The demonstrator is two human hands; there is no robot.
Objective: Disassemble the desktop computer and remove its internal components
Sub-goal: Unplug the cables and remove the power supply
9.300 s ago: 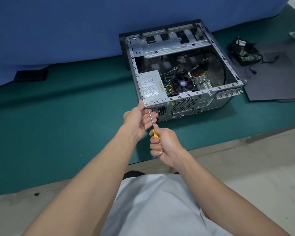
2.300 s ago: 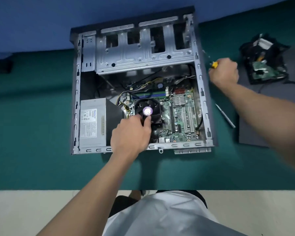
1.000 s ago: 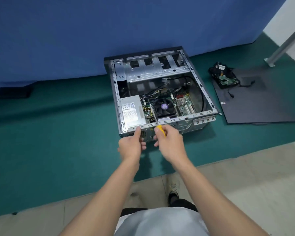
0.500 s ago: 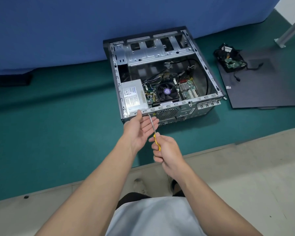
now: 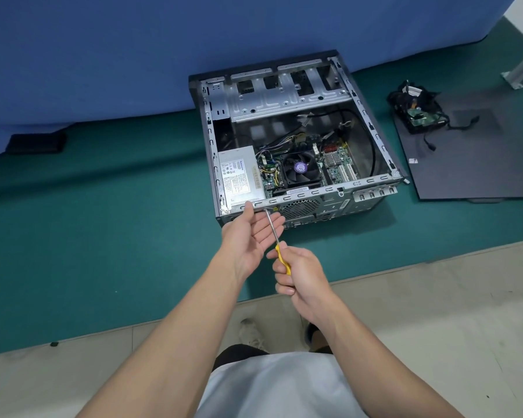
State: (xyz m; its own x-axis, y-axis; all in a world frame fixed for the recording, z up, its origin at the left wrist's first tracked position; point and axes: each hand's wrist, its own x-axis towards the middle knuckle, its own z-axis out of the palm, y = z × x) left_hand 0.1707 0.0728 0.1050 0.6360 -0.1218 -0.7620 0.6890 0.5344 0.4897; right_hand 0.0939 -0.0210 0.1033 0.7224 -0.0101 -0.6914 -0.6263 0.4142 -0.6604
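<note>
Screwdriver (image 5: 271, 226) at the near edge of the open computer case (image 5: 314, 191)

The right hand (image 5: 299, 273) grips the yellow handle; the tip meets the rail near the power supply (image 5: 239, 176); the left hand (image 5: 251, 233) lies palm-up under the shaft, fingers straight; a dark side panel (image 5: 480, 164) lies to the right on the green mat (image 5: 103, 221).

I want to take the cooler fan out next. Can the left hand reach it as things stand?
Probably yes. The case lies open on top, nothing covers the cooler fan, and the left hand is open at the near rim, only steadying the screwdriver that the right hand grips.
</note>
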